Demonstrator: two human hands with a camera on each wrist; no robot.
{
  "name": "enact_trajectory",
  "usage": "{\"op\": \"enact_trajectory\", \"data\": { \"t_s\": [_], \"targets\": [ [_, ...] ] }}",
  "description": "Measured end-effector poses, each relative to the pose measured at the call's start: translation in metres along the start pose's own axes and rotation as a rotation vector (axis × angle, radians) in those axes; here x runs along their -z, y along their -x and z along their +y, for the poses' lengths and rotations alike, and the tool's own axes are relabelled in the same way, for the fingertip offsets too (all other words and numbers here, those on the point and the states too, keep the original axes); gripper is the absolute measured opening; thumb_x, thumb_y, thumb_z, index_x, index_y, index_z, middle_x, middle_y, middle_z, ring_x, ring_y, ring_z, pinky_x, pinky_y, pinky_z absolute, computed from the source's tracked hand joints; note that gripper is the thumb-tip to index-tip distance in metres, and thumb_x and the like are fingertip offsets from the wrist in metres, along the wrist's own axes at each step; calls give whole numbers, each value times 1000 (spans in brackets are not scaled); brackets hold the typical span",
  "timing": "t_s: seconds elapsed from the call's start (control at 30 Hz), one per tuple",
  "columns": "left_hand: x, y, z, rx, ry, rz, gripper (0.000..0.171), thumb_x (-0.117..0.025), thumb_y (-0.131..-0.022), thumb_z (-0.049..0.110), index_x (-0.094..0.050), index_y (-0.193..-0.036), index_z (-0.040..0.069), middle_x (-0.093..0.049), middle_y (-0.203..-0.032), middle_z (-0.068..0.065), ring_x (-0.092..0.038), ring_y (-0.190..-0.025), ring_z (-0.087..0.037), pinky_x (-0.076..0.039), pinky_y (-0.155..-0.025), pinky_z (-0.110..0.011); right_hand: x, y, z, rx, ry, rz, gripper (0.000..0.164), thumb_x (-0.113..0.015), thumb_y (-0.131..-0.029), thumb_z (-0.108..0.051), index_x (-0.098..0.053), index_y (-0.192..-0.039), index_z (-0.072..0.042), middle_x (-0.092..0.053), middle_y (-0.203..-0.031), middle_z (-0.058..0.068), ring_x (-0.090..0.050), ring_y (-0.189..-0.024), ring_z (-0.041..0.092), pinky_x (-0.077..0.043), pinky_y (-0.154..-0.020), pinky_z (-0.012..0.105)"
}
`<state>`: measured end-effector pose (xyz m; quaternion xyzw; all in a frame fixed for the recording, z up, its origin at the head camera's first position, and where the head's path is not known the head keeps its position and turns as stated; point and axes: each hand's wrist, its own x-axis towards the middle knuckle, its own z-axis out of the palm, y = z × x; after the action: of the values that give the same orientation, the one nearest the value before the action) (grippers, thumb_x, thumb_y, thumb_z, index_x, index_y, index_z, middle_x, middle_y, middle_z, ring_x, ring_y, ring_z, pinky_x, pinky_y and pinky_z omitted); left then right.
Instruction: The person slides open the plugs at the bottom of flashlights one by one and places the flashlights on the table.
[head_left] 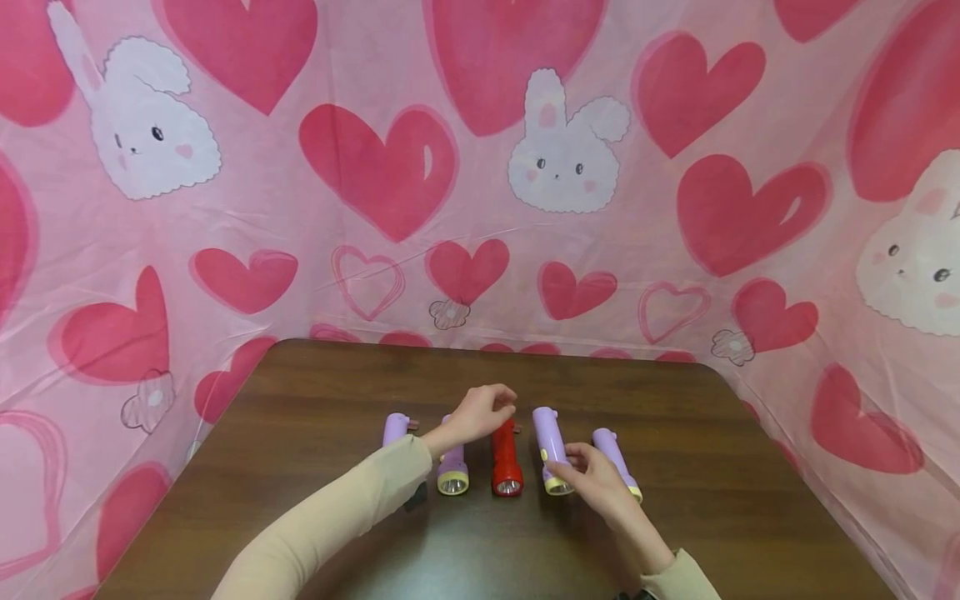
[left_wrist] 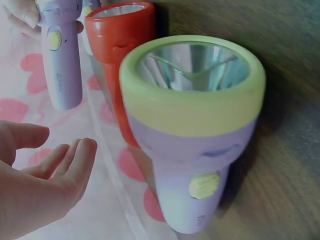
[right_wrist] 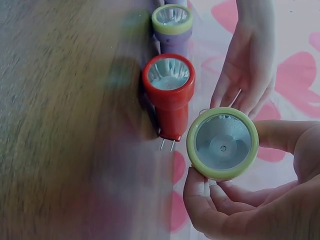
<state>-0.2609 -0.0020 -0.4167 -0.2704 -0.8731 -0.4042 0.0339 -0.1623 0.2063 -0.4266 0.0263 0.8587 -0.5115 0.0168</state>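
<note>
Five flashlights [head_left: 507, 458], sleeve [head_left: 322, 517] partly hiding one — tabletop [head_left: 750, 500]

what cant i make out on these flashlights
Head view: front end of the leftmost purple flashlight, hidden by the left sleeve.
Head view: part of the rightmost purple flashlight, hidden by the right hand.
Left wrist view: front of the held flashlight, cut off by the top edge.
Right wrist view: most of that flashlight's barrel, hidden by its head.

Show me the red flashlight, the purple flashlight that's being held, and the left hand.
Red flashlight [head_left: 506, 451]: head view, on its barrel.
Held purple flashlight [head_left: 552, 442]: head view, on its barrel.
Left hand [head_left: 477, 412]: head view, on the back of the hand.
</note>
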Motion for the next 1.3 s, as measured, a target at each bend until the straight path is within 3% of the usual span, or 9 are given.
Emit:
{"op": "enact_trajectory", "data": {
  "t_s": [0.27,0.5,0.63,0.83,1.1,1.3],
  "targets": [
    [4,2,9,-20,15,-9,23,-64,-92,10,-68,-112,-2,-74,-105,-15,-70,-98,-27,-57,-88,-39,0,4,-6,41,8,-5,45,-74,-86,-15,-59,-119,11,-71,-109,20,-70,-97,26,-57,-76,31],
    [7,4,13,-28,36,-8,24,-63,-93,12,-68,-113,-1,-74,-106,-15,-70,-99,-27,-56,-90,-40,-1,8,-11,71,6,-12,44,-74,-86,-12,-58,-119,12,-71,-108,21,-70,-94,25,-55,-72,23],
    [8,6,16,-26,46,-12,26,-63,-94,16,-68,-114,0,-75,-105,-14,-70,-94,-25,-57,-85,-34,-2,9,-13,86,24,-12,44,-74,-86,-12,-58,-119,12,-71,-108,21,-70,-94,25,-54,-71,21],
    [9,9,22,-6,176,-50,27,-64,-95,14,-65,-116,-3,-74,-102,-17,-73,-87,-32,-58,-73,-22,-2,11,-18,115,53,-10,45,-76,-84,-13,-59,-119,10,-71,-110,22,-70,-95,27,-57,-75,27],
    [9,11,27,-13,244,-47,31,-65,-94,14,-63,-116,-7,-72,-98,-21,-72,-83,-39,-57,-64,-19,-2,13,-21,131,75,21,44,-77,-84,-14,-61,-118,9,-71,-111,22,-70,-97,29,-59,-80,34],
    [9,11,25,-14,202,-33,28,-66,-94,15,-65,-114,-4,-74,-97,-18,-74,-78,-28,-57,-65,-18,-4,13,-24,126,68,28,44,-77,-83,-14,-61,-118,7,-71,-112,21,-70,-97,27,-55,-78,25]
  ]
}}
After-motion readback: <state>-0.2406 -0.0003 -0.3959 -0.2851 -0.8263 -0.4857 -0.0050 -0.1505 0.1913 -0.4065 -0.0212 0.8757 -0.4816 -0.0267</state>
